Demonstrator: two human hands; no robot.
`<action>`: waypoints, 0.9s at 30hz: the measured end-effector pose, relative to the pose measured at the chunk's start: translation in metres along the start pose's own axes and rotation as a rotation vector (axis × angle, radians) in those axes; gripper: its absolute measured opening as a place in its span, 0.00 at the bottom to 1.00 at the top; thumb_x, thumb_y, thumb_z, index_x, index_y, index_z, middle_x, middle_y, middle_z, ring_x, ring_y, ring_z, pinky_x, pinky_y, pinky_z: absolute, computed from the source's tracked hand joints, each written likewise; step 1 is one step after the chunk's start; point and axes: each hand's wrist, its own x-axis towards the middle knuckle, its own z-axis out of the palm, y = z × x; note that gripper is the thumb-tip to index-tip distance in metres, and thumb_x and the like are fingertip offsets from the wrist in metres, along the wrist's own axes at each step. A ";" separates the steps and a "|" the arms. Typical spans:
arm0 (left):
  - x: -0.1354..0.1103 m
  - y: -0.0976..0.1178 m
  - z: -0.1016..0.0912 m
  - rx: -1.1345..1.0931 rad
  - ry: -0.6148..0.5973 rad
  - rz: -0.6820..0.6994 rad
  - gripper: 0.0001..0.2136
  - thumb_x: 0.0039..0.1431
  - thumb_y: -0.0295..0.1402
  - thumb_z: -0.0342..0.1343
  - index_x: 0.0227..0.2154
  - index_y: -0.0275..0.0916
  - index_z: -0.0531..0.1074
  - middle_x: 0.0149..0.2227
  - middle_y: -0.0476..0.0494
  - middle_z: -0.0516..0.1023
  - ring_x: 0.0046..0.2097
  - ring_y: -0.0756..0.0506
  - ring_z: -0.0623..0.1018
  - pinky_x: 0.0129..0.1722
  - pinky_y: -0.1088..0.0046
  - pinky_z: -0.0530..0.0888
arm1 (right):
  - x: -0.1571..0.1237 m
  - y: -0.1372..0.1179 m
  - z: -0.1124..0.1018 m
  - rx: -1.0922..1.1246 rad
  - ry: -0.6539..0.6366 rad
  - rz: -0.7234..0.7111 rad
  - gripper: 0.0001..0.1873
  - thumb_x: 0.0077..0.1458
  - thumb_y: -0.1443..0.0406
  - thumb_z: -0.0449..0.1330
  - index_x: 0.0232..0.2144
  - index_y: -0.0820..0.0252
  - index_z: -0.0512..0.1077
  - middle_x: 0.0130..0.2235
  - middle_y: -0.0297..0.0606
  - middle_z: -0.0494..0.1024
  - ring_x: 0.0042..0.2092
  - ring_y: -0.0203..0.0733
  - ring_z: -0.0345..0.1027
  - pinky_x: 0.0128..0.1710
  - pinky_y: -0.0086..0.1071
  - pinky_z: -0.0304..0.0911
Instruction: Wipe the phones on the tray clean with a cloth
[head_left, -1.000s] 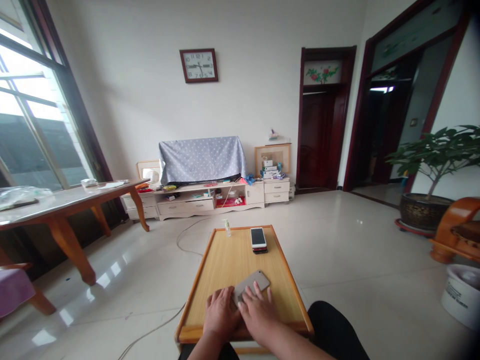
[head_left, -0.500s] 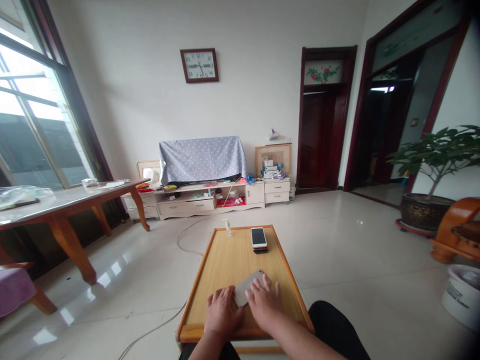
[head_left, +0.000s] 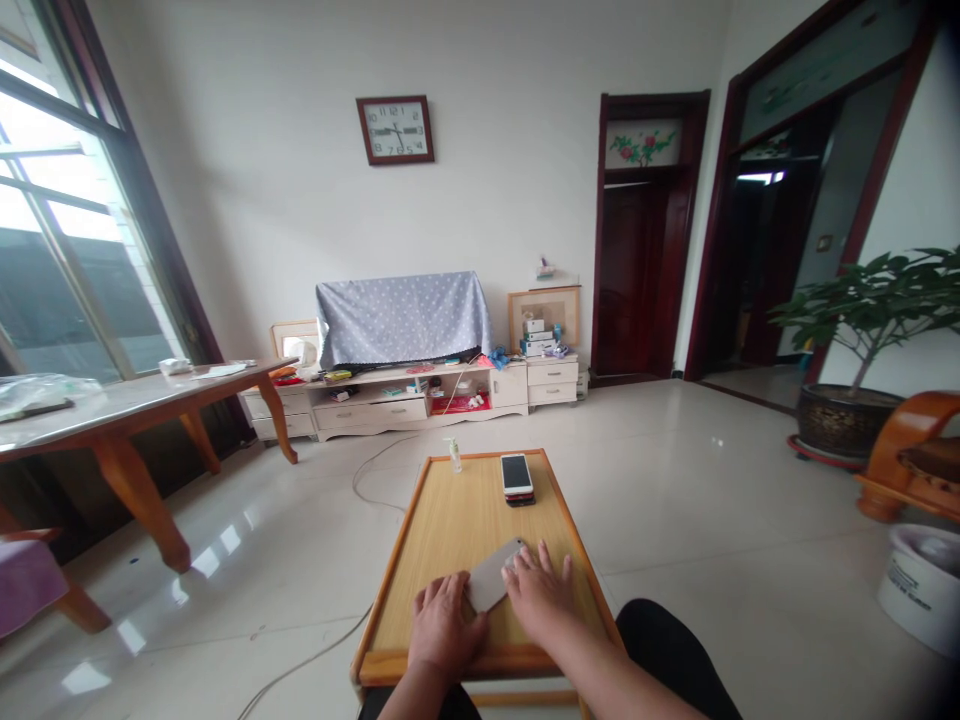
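A grey phone (head_left: 489, 580) lies face down on the small wooden table (head_left: 450, 520) in front of me. My left hand (head_left: 441, 626) rests flat at the phone's near left corner, fingers spread and touching its edge. My right hand (head_left: 541, 592) lies flat on the phone's right part and the tabletop, fingers stretched out. Neither hand grips the phone. At the table's far end sits a stack of phones (head_left: 517, 476), the top one white with a dark screen. A small clear bottle (head_left: 454, 455) stands to their left.
A long wooden table (head_left: 135, 400) stands at left by the window. A white TV cabinet (head_left: 405, 395) with a cloth-covered set lines the far wall. A cable (head_left: 330, 640) runs over the tiled floor. At right are a potted plant (head_left: 862, 330), a wooden chair (head_left: 911, 460) and a white bucket (head_left: 919, 585).
My right hand has slid to the right across the phone, uncovering more of its back. My left hand has stayed put. The view shifted slightly.
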 end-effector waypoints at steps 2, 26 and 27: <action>0.000 -0.001 0.001 -0.007 0.008 0.006 0.24 0.55 0.44 0.54 0.55 0.49 0.67 0.58 0.46 0.73 0.61 0.41 0.67 0.62 0.63 0.56 | -0.011 -0.012 0.011 0.031 -0.026 -0.099 0.32 0.69 0.49 0.33 0.64 0.48 0.65 0.69 0.36 0.60 0.73 0.54 0.35 0.67 0.63 0.23; 0.000 0.000 0.001 0.001 0.004 0.005 0.23 0.56 0.44 0.53 0.55 0.48 0.67 0.59 0.44 0.73 0.61 0.40 0.67 0.62 0.62 0.56 | 0.004 -0.014 0.009 0.059 -0.028 -0.144 0.31 0.69 0.51 0.33 0.64 0.46 0.64 0.68 0.33 0.60 0.72 0.54 0.36 0.66 0.65 0.21; 0.000 0.000 0.000 0.008 0.003 0.004 0.24 0.55 0.44 0.55 0.56 0.48 0.67 0.59 0.44 0.73 0.61 0.40 0.67 0.62 0.63 0.55 | 0.012 -0.008 0.004 0.044 -0.016 -0.086 0.31 0.69 0.52 0.33 0.64 0.46 0.63 0.69 0.33 0.59 0.73 0.54 0.35 0.66 0.65 0.22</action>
